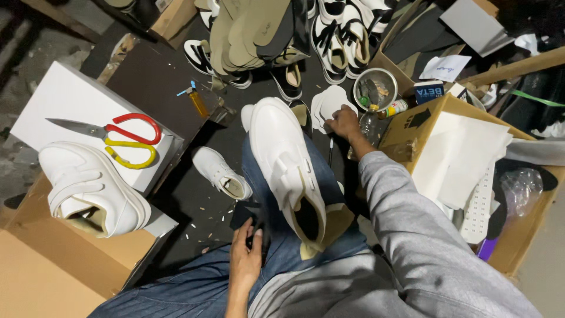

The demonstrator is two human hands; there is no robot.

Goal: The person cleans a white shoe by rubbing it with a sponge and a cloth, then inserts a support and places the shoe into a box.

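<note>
A white shoe (282, 159) lies along my thigh, toe pointing away, with a beige insole sticking out under its heel. My left hand (246, 253) rests beside my knee with its fingers closed on a small black piece (250, 215). My right hand (343, 123) reaches forward past the shoe's toe to a stack of white cut-out pieces (329, 101) and holds a thin pen-like tool (331, 150) pointing down.
A white box (70, 97) at left carries scissors with red and yellow handles (126, 141). Another white shoe (94, 188) sits on a cardboard box; a smaller shoe (220, 172) lies on the floor. A metal bowl (375, 88), an open carton (465, 153), stacked insoles and shoes surround me.
</note>
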